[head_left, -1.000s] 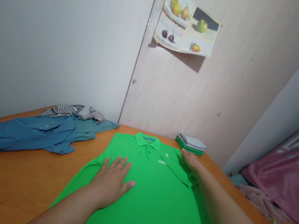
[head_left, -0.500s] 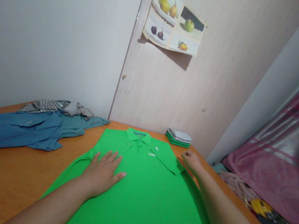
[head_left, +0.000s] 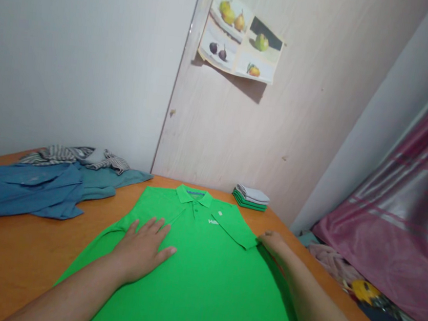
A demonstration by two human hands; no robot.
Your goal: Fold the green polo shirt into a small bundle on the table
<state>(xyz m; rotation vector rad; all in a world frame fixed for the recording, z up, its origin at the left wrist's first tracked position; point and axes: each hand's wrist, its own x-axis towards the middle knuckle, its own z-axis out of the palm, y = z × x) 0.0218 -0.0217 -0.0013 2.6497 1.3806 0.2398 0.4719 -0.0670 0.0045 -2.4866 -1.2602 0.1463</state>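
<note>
Our left grip [head_left: 140, 250] lies spread flat on the green shirt [head_left: 200, 282] beneath it; our right grip [head_left: 272, 243] curls at the sleeve's [head_left: 239, 226] outer edge, whether pinching we cannot tell. We should press lightly, so adjusting drags no wrinkles.

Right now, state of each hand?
Left hand: open, laid on the green shirt, holding nothing.
Right hand: at the sleeve end, fingers bent; can't tell if it grips the cloth.
</note>
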